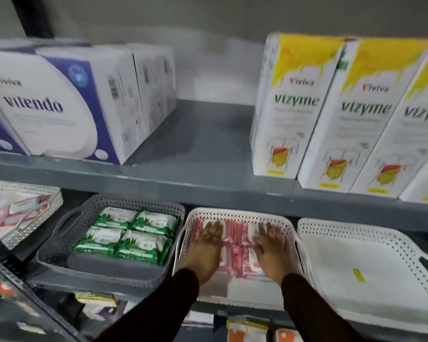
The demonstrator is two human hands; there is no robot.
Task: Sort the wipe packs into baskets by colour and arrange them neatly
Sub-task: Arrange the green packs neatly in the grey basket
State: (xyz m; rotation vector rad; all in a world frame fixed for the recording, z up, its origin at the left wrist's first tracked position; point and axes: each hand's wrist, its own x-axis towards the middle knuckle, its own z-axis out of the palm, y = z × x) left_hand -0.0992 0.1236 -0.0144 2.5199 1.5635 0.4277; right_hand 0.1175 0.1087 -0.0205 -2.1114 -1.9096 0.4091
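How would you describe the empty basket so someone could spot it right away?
On the lower shelf, under the yellow Vizyme boxes, it is the white basket at the far right. Unlike the pink-filled basket beside it, it holds only a small yellow tag.

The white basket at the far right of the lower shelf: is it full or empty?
Empty: the white basket shows a bare floor, with only a small yellow sticker.

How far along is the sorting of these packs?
Done: four green packs lie in a tidy block in the grey basket. In hand: the left hand and right hand press flat on pink packs in the middle white basket. Left: the right white basket holds no packs.
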